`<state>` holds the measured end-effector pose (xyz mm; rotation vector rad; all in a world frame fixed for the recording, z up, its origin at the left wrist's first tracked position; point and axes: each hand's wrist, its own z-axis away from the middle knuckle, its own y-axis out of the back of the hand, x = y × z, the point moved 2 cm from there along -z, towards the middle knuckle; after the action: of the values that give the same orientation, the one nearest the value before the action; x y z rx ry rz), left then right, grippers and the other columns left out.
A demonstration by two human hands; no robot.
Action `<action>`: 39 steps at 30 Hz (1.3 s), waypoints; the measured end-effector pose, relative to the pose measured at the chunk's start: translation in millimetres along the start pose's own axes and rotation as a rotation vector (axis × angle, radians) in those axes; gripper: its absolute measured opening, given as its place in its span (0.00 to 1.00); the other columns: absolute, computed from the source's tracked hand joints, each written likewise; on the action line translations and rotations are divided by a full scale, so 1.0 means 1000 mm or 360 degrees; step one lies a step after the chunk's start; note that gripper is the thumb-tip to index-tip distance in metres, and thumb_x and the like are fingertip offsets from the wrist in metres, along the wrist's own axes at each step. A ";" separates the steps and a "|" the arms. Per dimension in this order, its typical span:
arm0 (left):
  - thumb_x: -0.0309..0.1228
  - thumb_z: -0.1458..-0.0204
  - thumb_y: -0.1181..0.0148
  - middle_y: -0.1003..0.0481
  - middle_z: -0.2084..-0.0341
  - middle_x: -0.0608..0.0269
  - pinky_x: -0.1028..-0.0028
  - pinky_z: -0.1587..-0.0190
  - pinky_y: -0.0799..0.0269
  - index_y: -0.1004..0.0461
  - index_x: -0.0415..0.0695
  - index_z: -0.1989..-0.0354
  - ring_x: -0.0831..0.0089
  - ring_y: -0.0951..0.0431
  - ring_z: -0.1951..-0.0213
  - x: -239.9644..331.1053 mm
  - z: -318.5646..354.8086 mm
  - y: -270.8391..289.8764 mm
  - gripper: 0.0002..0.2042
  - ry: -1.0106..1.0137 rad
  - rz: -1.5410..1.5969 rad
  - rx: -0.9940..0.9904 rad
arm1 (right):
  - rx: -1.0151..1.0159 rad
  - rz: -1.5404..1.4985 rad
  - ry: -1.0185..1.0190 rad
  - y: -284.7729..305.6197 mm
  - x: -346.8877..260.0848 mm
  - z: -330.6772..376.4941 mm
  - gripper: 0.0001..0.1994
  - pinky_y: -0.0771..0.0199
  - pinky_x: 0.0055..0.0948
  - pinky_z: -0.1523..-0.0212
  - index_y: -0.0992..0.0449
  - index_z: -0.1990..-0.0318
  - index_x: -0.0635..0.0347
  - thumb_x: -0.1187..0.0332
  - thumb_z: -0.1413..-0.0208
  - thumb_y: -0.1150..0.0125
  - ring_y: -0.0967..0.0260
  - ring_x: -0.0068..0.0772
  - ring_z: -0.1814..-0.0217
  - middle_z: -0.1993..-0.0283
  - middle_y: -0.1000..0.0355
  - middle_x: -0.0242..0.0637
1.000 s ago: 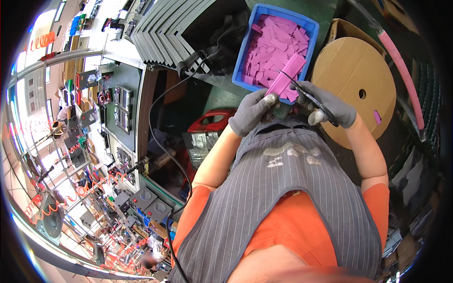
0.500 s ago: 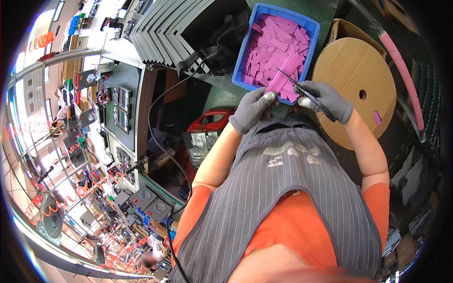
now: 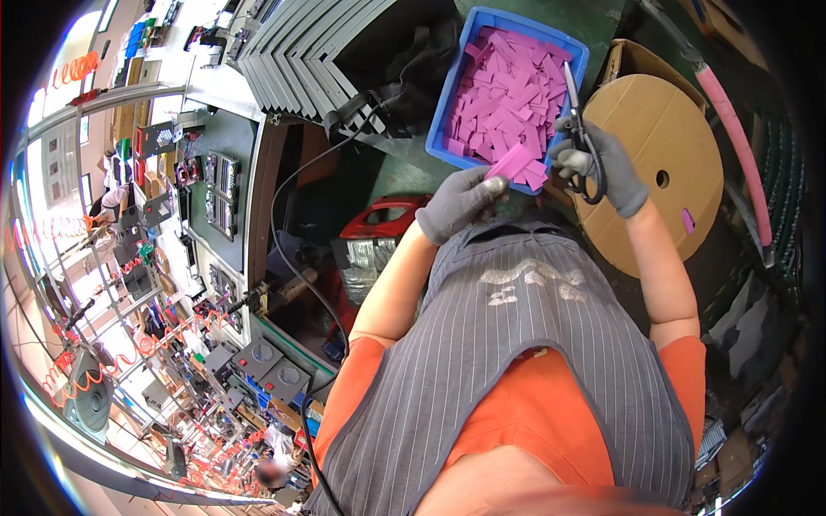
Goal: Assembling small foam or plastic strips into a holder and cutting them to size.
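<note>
My left hand (image 3: 462, 203), in a grey glove, pinches a short pink strip (image 3: 514, 161) at the near edge of a blue bin (image 3: 437, 129). The bin holds a heap of cut pink pieces (image 3: 508, 95). In my gloved right hand (image 3: 605, 166) is a pair of scissors (image 3: 575, 107) with black handles, its blades pointing away from me over the bin's right side. The blades stand apart from the strip and look closed together. What the strip is made of I cannot tell.
A round cardboard disc (image 3: 645, 129) with a centre hole lies right of the bin, a pink scrap (image 3: 688, 221) on it. Stacked grey metal panels (image 3: 301, 60) stand at the left. A red case (image 3: 384, 217) and a dark cable (image 3: 274, 206) lie near my left arm.
The scissors have swung from across the strip to pointing away, and my right hand has turned and drawn aside. The strip in my left hand is now much shorter.
</note>
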<state>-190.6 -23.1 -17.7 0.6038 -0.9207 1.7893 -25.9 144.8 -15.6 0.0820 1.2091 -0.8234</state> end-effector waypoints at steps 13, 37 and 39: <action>0.43 0.46 0.48 0.30 0.75 0.66 0.81 0.73 0.35 0.33 0.38 0.55 0.81 0.31 0.75 0.012 0.003 -0.006 0.20 0.0012 0.0115 -0.0477 | 0.0112 0.0183 0.0224 -0.016 -0.021 -0.008 0.23 0.34 0.17 0.73 0.33 0.52 0.61 0.73 0.60 0.38 0.38 0.17 0.76 0.72 0.40 0.25; 0.41 0.42 0.53 0.29 0.74 0.69 0.84 0.79 0.38 0.32 0.40 0.63 0.84 0.33 0.80 0.004 -0.002 -0.011 0.14 -0.0036 0.0008 0.0038 | -0.0510 0.0518 -0.0221 -0.009 0.009 0.023 0.52 0.38 0.24 0.59 0.46 0.39 0.64 0.49 0.72 0.25 0.41 0.25 0.60 0.62 0.38 0.31; 0.41 0.42 0.53 0.29 0.74 0.69 0.84 0.79 0.38 0.32 0.40 0.63 0.84 0.33 0.80 0.003 -0.002 -0.011 0.15 -0.0027 0.0020 0.0029 | -0.0529 0.0498 -0.0225 -0.008 0.011 0.021 0.50 0.37 0.23 0.59 0.45 0.39 0.64 0.49 0.70 0.25 0.40 0.25 0.60 0.62 0.37 0.31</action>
<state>-182.1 -17.7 -12.7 0.6267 -0.9228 1.8082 -12.7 123.4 -13.3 -0.0568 1.1480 -0.3440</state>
